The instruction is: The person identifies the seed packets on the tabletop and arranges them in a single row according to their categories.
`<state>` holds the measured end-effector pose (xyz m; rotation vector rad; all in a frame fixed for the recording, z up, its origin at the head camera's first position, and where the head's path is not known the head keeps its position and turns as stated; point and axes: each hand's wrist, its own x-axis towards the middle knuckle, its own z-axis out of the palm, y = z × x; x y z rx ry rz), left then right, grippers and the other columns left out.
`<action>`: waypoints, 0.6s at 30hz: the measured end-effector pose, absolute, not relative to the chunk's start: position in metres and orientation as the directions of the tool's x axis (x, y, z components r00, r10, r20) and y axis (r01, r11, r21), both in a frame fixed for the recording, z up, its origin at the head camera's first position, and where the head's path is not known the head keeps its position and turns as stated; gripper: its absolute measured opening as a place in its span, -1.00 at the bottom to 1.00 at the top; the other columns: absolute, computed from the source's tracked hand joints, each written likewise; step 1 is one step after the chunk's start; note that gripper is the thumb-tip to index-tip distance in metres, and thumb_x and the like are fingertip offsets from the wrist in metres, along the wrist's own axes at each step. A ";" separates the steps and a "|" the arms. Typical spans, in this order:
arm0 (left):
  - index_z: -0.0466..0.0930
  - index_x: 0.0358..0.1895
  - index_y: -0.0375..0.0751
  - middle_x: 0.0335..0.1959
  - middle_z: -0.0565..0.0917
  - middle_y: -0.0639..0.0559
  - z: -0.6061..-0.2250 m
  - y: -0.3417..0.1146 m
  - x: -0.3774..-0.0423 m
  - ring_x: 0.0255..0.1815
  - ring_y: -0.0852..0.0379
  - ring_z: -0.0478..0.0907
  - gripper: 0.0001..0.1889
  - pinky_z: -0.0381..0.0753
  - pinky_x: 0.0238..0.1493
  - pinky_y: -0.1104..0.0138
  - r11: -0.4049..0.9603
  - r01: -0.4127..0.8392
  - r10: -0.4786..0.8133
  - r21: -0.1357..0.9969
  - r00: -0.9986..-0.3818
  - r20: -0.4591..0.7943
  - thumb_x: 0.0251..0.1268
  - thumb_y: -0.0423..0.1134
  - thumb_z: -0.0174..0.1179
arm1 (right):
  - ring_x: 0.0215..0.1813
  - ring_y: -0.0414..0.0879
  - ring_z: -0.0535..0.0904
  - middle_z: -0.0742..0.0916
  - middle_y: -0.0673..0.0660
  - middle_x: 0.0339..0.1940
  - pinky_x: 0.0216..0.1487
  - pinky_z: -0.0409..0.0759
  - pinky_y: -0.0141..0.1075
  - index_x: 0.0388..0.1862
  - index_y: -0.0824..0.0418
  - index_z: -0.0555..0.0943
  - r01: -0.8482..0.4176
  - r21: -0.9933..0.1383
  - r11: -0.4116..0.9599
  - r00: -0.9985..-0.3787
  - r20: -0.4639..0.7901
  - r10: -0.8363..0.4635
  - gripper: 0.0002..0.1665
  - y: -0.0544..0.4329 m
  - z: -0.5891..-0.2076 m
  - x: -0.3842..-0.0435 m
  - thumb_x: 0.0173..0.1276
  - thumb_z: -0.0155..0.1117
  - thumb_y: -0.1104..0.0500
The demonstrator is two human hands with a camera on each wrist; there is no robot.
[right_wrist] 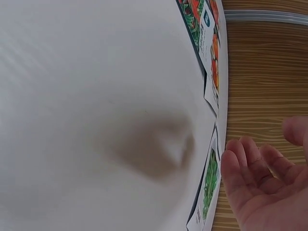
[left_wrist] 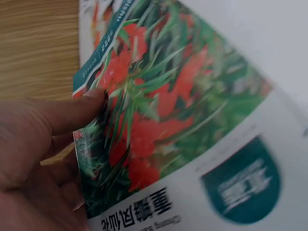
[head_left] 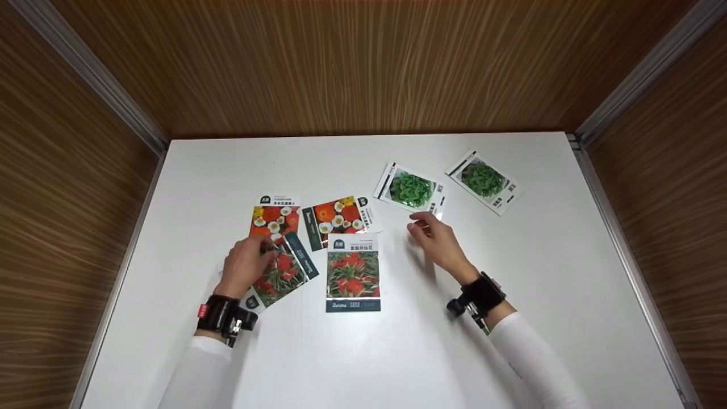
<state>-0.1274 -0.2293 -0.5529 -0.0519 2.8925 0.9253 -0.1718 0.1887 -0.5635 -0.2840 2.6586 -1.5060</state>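
Note:
My left hand (head_left: 244,264) pinches the edge of a seed packet (head_left: 282,281) with red flowers and a dark green band. In the left wrist view the thumb lies on the front of this packet (left_wrist: 149,110), which is tilted. It overlaps a packet of orange and white flowers (head_left: 275,218) behind it. A second red-flower packet (head_left: 353,275) lies in the middle, just below another orange-flower packet (head_left: 338,218). My right hand (head_left: 440,244) is held above the table with fingers loosely bent and nothing in them, close to a leafy green packet (head_left: 410,188).
Another green packet (head_left: 483,180) lies at the back right. All of these are on a white table (head_left: 397,363), with a wood-grain panel (head_left: 363,68) along its back and more panels at both sides.

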 end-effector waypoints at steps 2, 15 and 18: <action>0.68 0.00 -0.34 -0.19 0.73 -0.19 -0.544 -0.235 -0.130 -0.22 -0.09 0.65 -0.77 0.55 -0.24 0.09 0.773 -0.096 -0.011 0.627 -0.990 -0.137 0.41 -0.28 0.34 | 0.00 0.15 0.72 0.77 0.26 -0.06 0.15 0.62 0.00 0.23 0.37 0.58 -0.134 -0.854 0.502 -0.979 0.037 -0.199 -0.62 0.188 -0.563 -0.172 0.59 0.21 0.15; 0.63 0.08 -0.39 -0.07 0.73 -0.24 -0.517 -0.211 -0.141 -0.07 -0.04 0.66 -0.67 0.57 -0.09 0.33 0.492 -0.176 -0.157 0.852 -0.981 -0.112 0.43 -0.20 0.34 | 0.06 0.14 0.71 0.75 0.27 0.02 0.21 0.61 -0.01 0.20 0.35 0.61 -0.178 -0.856 0.485 -0.969 0.067 -0.237 -0.66 0.179 -0.557 -0.169 0.60 0.20 0.17; 0.62 0.09 -0.38 -0.04 0.73 -0.24 -0.518 -0.202 -0.142 -0.02 -0.04 0.66 -0.66 0.57 -0.05 0.35 0.430 -0.185 -0.186 0.884 -0.976 -0.114 0.42 -0.21 0.34 | 0.05 0.12 0.71 0.75 0.26 0.01 0.19 0.61 -0.01 0.18 0.35 0.62 -0.179 -0.859 0.480 -0.968 0.067 -0.241 -0.67 0.178 -0.556 -0.169 0.61 0.19 0.17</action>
